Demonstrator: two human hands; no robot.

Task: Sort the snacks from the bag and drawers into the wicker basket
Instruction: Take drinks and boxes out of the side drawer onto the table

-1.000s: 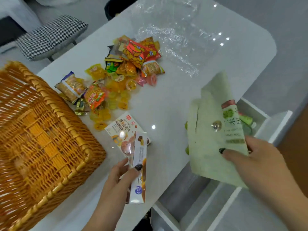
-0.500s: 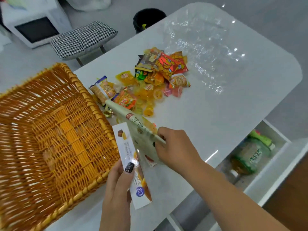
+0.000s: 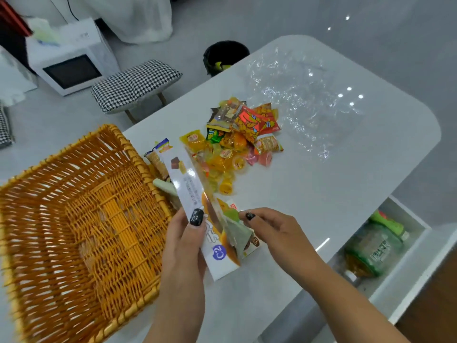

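Two hands gather flat packets beside the wicker basket (image 3: pixel 81 219): left hand (image 3: pixel 184 240) grips the white box (image 3: pixel 195 194), right hand (image 3: pixel 269 227) pinches the green packet (image 3: pixel 236 233). Loose snacks (image 3: pixel 237 144) wait on the tabletop (image 3: pixel 321 194). Next, likely lowering both into the basket.

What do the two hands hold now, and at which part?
The left hand grips the long white snack box near its lower end; the right hand pinches the pale green packet at its near corner.
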